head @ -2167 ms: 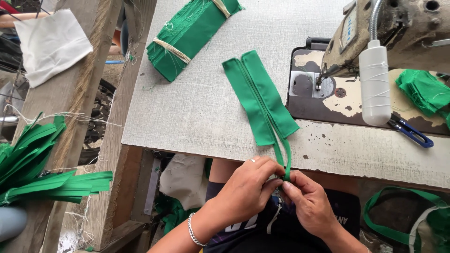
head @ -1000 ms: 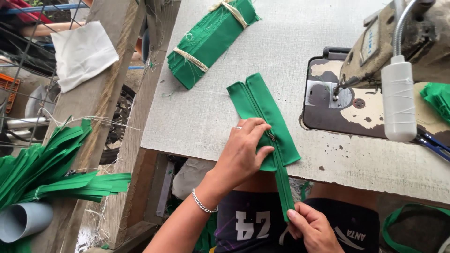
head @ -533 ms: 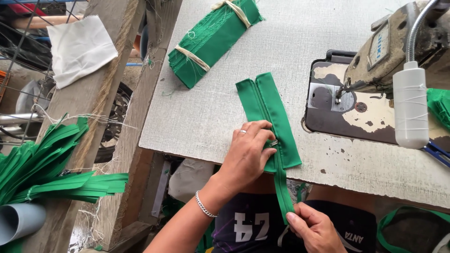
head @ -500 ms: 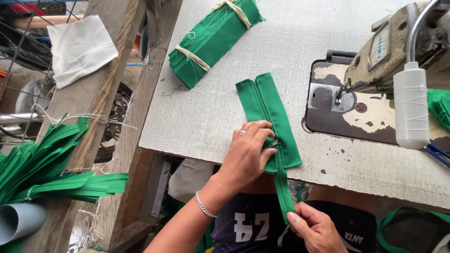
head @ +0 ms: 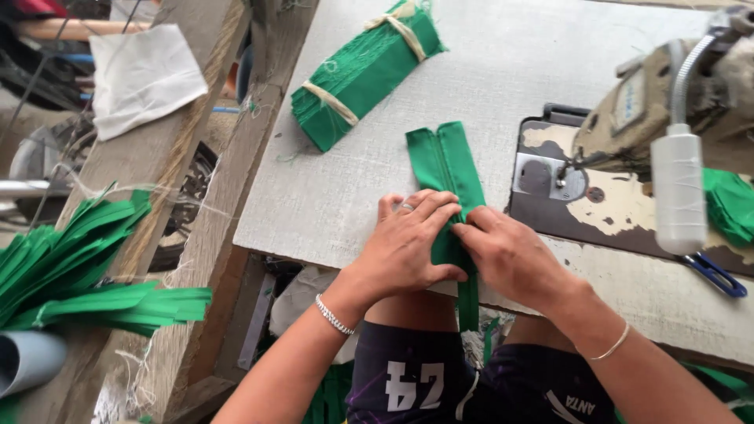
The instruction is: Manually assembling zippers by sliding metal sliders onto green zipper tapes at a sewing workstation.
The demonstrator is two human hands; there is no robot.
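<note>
Workpiece position: green fabric strip [head: 444, 161] lies flat on the grey table top [head: 503, 55], its near end at the table's front edge, its far end pointing to 12 o'clock.
Left hand [head: 408, 243]: palm down on the near end of the strip, fingers spread and extended toward 2 o'clock, pressing the cloth to the table; nothing is enclosed in the hand.
Right hand [head: 510, 255]: at 3 o'clock of the left hand, fingertips meeting the left fingers on the strip's centre line; fingers pinched together on the cloth edge.
Hanging portion: a narrow green tail [head: 468, 302] drops from under both hands over the table edge toward 6 o'clock.
Grip relation: the strip's visible length extends from the fingertips to 12 o'clock; the part beneath the palms is hidden.
Sewing machine [head: 667, 102]: at 2 o'clock of the hands, near the strip's right edge but not touching it; its metal bed plate [head: 550, 177] is just beside the strip.
Thread cone [head: 678, 192]: white, upright, at 3 o'clock of the right hand.
Blue-handled snips [head: 715, 273]: on the table beyond the cone, well apart from the hands.
Tied bundle [head: 365, 71]: green cloth pieces bound with two pale ties, at 11 o'clock, apart from the strip.
Loose green strips [head: 71, 271]: heaped on the wooden bench at 9 o'clock.
Workpiece appearance: bright green, long, folded lengthwise with a centre seam line.
</note>
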